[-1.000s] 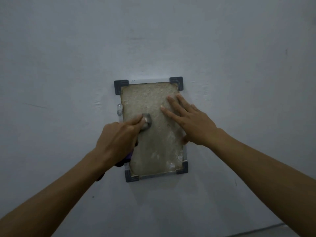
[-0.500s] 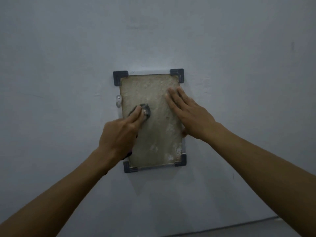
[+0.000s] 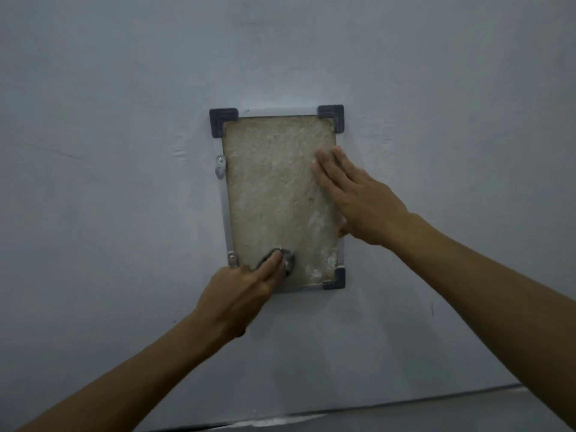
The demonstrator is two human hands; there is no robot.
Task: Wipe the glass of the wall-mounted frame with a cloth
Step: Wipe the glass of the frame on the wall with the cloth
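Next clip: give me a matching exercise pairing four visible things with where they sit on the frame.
Things:
1. left hand
2. right hand
3. cloth
4. metal bracket

Places:
A. flat on the frame's right side
B. frame's left edge, upper part
C. under fingertips, low on the glass
D. at the frame's lower left corner

Pairs: 1-D, 2-A, 3-C, 4-B

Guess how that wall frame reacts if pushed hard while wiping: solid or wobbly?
Probably fairly solid: the frame lies flat on the wall with metal brackets along its side. The right hand pressed flat suggests some wobble. The left hand pushes the cloth low; the glass could crack.
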